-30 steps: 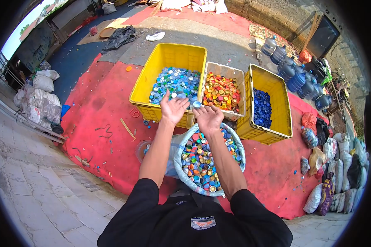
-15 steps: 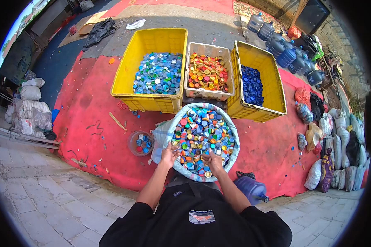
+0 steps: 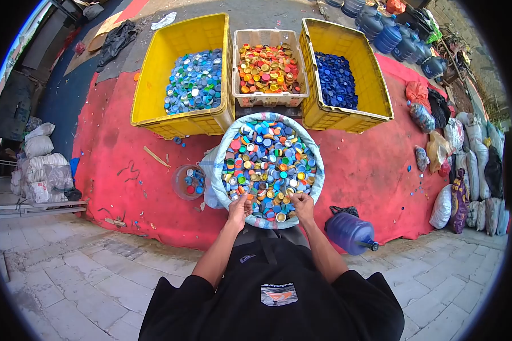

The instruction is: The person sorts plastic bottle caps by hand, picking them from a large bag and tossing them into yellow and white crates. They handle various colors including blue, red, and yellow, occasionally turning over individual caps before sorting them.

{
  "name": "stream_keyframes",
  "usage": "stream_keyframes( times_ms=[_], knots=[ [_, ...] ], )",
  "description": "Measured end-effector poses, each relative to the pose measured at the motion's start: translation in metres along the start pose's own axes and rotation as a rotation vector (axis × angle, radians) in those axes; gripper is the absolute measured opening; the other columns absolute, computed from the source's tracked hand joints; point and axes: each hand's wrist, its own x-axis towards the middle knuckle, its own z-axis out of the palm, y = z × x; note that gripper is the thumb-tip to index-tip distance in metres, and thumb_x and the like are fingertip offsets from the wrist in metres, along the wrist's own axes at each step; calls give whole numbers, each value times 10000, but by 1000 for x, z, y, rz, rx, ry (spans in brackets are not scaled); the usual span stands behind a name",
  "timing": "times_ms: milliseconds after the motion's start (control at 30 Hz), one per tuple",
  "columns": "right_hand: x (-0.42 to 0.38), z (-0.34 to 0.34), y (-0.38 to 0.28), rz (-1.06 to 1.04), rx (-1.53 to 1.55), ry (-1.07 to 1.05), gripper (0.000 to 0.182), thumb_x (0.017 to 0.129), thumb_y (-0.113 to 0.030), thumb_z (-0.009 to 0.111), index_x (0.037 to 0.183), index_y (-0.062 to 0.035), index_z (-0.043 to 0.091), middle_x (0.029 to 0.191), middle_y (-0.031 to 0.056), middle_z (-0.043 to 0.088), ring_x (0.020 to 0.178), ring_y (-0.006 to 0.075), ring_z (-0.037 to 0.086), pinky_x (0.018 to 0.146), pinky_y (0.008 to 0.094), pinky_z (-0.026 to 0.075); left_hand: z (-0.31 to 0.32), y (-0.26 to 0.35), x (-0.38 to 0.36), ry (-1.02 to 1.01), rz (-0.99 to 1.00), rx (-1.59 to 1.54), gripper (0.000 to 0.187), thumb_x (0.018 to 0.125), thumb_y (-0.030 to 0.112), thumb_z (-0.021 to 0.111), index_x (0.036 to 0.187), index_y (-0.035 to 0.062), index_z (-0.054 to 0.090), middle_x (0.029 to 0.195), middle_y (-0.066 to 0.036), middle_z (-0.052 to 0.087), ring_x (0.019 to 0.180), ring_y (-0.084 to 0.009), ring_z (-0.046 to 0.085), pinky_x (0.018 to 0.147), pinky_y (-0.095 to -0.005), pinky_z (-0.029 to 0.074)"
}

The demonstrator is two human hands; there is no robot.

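A wide sack (image 3: 319, 169) with a rolled pale-blue rim stands right in front of me, full of mixed coloured bottle caps (image 3: 269, 162). Over its near left edge, my left hand (image 3: 240, 211) has its fingers closed, with an orange cap at the fingertips. My right hand (image 3: 302, 207) is closed in a pinch above the near right edge, beside a pale cap; what it grips, if anything, is hidden. Behind the sack are a yellow crate (image 3: 149, 85) of light blue and green caps, a whitish crate (image 3: 271, 100) of red, orange and yellow caps, and another yellow crate (image 3: 347, 42) of dark blue caps.
Left of the sack, a clear bucket (image 3: 180, 184) holds some caps. A large blue water bottle (image 3: 350, 233) lies at the right on the red ground cover (image 3: 370, 170). Filled sacks (image 3: 442, 206) line the right side; more bags (image 3: 42, 165) are stacked at left.
Both hands have drawn closer to the sack's near rim, and their fingers have closed from a looser, spread pose. The camera view has tilted, so crates and sack appear higher.
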Motion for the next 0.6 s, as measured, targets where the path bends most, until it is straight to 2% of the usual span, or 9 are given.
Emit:
stream_keyframes(
  times_ms=[67, 167, 267, 300, 400, 433, 533, 600],
  knots=[
    [7, -9, -5, 30, -170, 13, 331, 857, -305, 692, 740, 1, 645, 678, 29, 601, 606, 86, 518, 548, 270, 426, 0, -4, 2, 38, 9, -21, 330, 883, 397, 654, 739, 119, 552, 661, 16, 533, 604, -109, 538, 590, -267, 467],
    [17, -8, -8, 93, -186, 68, 345, 879, -294, 654, 720, 13, 644, 657, 60, 614, 604, 108, 544, 539, 295, 424, -3, -11, 6, 43, 34, -3, 382, 904, 425, 611, 703, 113, 521, 638, 0, 519, 582, -125, 532, 579, -277, 454],
    [31, -3, 2, -244, -530, 121, 272, 890, -233, 612, 843, 31, 656, 717, 109, 644, 646, 163, 592, 583, 320, 458, -4, -14, 4, 71, 43, 8, 413, 916, 447, 580, 699, 101, 518, 634, -15, 525, 579, -132, 533, 579, -271, 447],
    [30, 6, 1, -286, -305, 104, 230, 865, -155, 601, 1015, 17, 636, 813, 141, 665, 721, 225, 631, 654, 350, 490, -4, -15, 4, 82, 41, 2, 416, 917, 447, 578, 698, 99, 518, 633, -17, 527, 580, -132, 534, 580, -269, 446],
    [41, 26, -3, -435, -484, 58, 310, 832, -101, 612, 1121, 9, 590, 884, 153, 669, 758, 264, 641, 711, 367, 504, -7, -17, 6, 97, 50, 11, 430, 921, 460, 567, 708, 88, 535, 638, -25, 546, 586, -128, 539, 583, -265, 443],
    [37, 37, -21, -408, -468, 25, 341, 797, -83, 642, 1123, 0, 589, 894, 146, 674, 796, 288, 628, 735, 395, 495, -9, -18, 8, 100, 56, 13, 435, 923, 464, 563, 711, 85, 540, 639, -26, 550, 586, -127, 539, 583, -265, 443],
    [44, 73, -42, -533, -594, -10, 366, 783, -104, 670, 1124, -1, 585, 883, 140, 672, 841, 313, 593, 762, 423, 475, -15, -20, 10, 115, 59, 26, 449, 934, 473, 543, 735, 71, 574, 654, -28, 569, 590, -109, 536, 582, -252, 443],
    [56, 100, -42, -578, -634, -27, 412, 751, -90, 693, 1141, -19, 580, 931, 136, 669, 876, 336, 571, 776, 442, 449, -20, -18, 11, 120, 70, 34, 451, 939, 471, 536, 746, 65, 586, 658, -25, 574, 590, -99, 533, 581, -245, 443]
  ],
)
